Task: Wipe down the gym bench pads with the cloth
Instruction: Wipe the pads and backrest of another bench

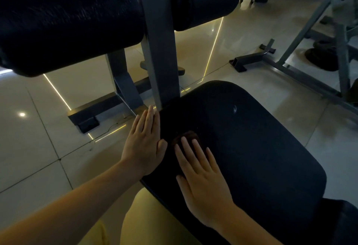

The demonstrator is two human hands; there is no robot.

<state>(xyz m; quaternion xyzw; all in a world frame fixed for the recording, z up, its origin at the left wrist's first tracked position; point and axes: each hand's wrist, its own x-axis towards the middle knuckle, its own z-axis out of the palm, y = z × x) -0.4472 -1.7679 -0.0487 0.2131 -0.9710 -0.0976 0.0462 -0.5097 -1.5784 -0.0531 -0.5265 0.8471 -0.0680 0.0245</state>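
Fingers (200, 152): straight and relaxed on both hands, gripping nothing
Left hand (144, 148): lies flat along the left edge of the seat pad (251, 148), fingertips near the steel post (160, 51)
Right hand (201, 175): flat on the seat pad, fingertips pressing the cloth (188, 135)
Cloth: dark reddish-brown, a small crumpled lump under and just beyond the right fingertips
Seat pad: black, matte, rounded corners
Roller pads (67, 22): black cylinders with grained skin
Mark (235, 108): pale curved shape on the seat pad, not readable
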